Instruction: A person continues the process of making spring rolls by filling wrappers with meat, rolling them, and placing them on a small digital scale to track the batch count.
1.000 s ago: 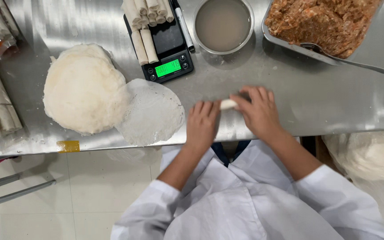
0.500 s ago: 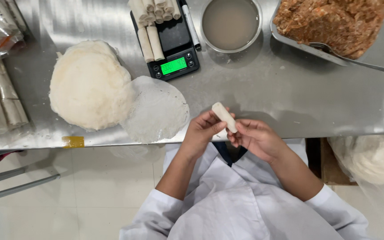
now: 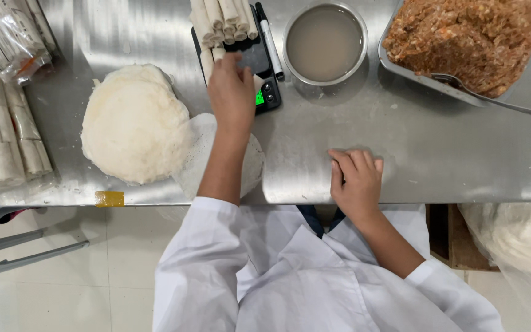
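- While the left hand (image 3: 233, 92) reaches over the black kitchen scale (image 3: 259, 67), its fingers appear to close on a rolled spring roll (image 3: 257, 82), mostly hidden.
- The right hand (image 3: 356, 181) rests flat, holding nothing, on the steel table (image 3: 450, 154).
- A stack of round wrappers (image 3: 133, 123) sits beside the left forearm; a bowl of cloudy liquid (image 3: 326, 43) stands right of the scale.

I find open steel counter (image 3: 437, 141) between my hands, clear to the right edge. Rearward passage is blocked by the scale (image 3: 259, 67), bowl (image 3: 326, 43) and filling tray (image 3: 425, 77). Wrapper stack (image 3: 135, 123) obstructs the left.
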